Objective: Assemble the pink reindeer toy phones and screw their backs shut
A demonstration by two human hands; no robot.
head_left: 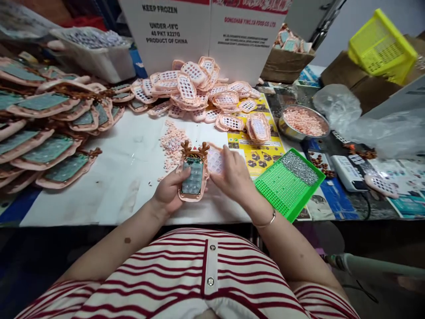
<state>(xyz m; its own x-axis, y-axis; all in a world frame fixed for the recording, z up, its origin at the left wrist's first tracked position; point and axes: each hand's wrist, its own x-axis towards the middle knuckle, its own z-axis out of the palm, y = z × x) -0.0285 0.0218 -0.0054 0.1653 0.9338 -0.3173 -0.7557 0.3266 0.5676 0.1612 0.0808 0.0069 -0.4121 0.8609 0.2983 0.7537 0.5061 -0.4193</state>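
We hold one half of a pink casing in each hand, low over the near part of the white worktop (109, 195), in front of the striped shirt. Our left hand (170, 188) is closed on the antlered case (192, 198), its thumb lying across the face and its fingers curled beneath; the case stands with its brown antlers pointing away from us, and a green circuit board under a clear, bumpy panel shows inside it. Our right hand (234, 175), wearing a thin bangle (268, 220) at the wrist, is bent closed around the right side of the keypad cover (215, 160), whose whitish inner pad shows; its thumb is mostly hidden. The two halves sit side by side, and we cannot tell whether their edges touch. Just beyond them, small pink pieces (171, 139) lie scattered, and farther off a heap of pink covers (187, 86) with grid openings rests before a white carton (172, 48). On our left we have overlapping rows of antlered cases with boards (58, 153), with a whitish tub (102, 62) behind. To our right, a green basket (274, 184) holds silvery screws (299, 166) at its far end, partly over a yellow printed sheet (265, 156). Beyond the basket stands a metal bowl (291, 132) filled with pink bits (305, 120), and a yellow basket (381, 46) tilts at the far right.
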